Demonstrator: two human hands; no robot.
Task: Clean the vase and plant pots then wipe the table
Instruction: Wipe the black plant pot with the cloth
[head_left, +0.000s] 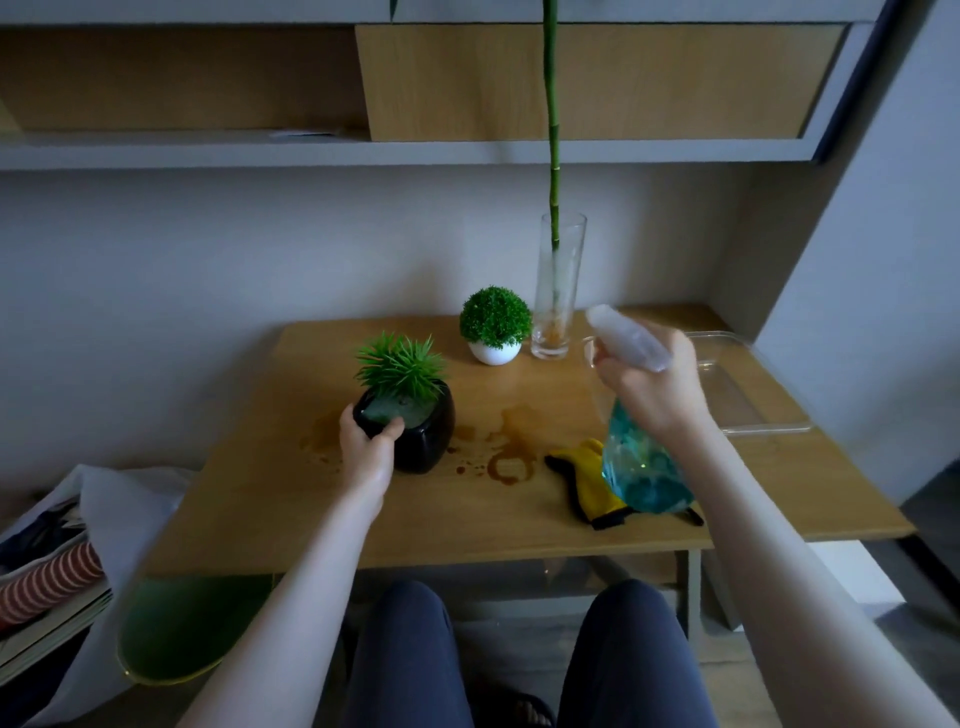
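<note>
Blue-filled spray bottle in right hand's grip, left hand clasping black pot.

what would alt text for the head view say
Seen from above, the left hand grips a black pot with a spiky plant while the right hand holds a blue spray bottle over a wooden table marked with brown stains. A yellow cloth, a white pot, a glass vase and a clear tray stand around.
</note>
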